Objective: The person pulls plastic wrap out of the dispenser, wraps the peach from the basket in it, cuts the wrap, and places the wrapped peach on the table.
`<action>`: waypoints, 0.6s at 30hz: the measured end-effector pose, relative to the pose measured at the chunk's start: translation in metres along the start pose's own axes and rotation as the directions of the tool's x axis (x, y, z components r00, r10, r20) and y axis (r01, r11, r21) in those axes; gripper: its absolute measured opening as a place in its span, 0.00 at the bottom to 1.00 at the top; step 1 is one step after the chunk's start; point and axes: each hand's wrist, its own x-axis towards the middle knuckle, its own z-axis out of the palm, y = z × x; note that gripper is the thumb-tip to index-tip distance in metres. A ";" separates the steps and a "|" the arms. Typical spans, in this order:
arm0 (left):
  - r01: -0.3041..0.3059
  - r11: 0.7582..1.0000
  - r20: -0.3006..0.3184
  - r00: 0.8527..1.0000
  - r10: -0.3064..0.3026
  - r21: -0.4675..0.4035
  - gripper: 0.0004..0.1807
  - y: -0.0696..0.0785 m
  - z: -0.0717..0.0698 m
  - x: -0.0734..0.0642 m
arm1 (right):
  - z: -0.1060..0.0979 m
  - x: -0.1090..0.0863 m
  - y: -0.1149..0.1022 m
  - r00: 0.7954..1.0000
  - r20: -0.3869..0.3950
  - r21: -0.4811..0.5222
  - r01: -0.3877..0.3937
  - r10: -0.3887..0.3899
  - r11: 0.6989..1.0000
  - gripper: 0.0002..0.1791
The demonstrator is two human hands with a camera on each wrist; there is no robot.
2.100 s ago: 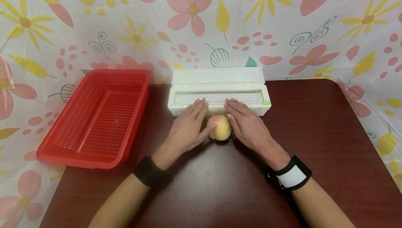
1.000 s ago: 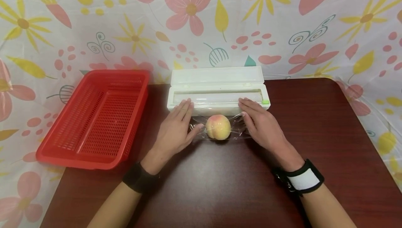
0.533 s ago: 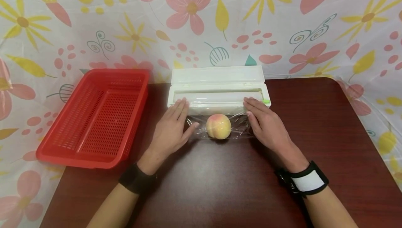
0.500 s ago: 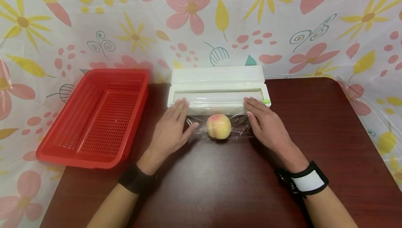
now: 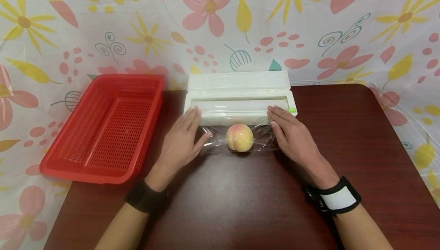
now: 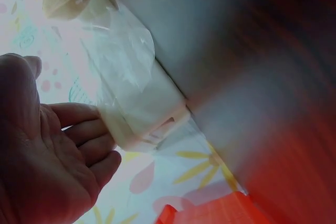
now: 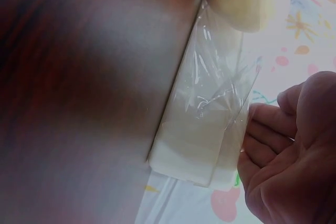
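In the head view a peach sits on the table in front of a white cling film dispenser whose lid stands raised. Clear cling film runs from the dispenser over the peach and spreads out on both sides. My left hand lies with straight fingers, its tips at the dispenser's front left edge and its thumb by the film. My right hand rests its straight fingertips on the front right edge, near a green slider. Both wrist views show the fingertips touching the dispenser's edge.
A red plastic basket with a perforated bottom stands to the left, its near end past the table's edge. Behind the dispenser hangs a flowered cloth. The dark wooden table stretches in front and to the right.
Both hands have slid outward along the dispenser's front edge, away from the peach, the left to the left and the right to the right. The film beside the peach now shows more.
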 end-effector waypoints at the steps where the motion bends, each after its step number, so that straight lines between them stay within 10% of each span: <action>1: 0.007 1.000 -0.001 1.000 -0.007 -0.002 0.44 -0.001 0.000 -0.001 | 0.000 0.000 0.000 1.000 0.000 -0.001 0.001 -0.001 1.000 0.22; 18: 0.019 0.999 -0.013 1.000 -0.020 -0.031 0.43 -0.012 -0.002 -0.006 | 0.000 -0.002 -0.003 1.000 -0.001 -0.013 0.008 -0.008 1.000 0.28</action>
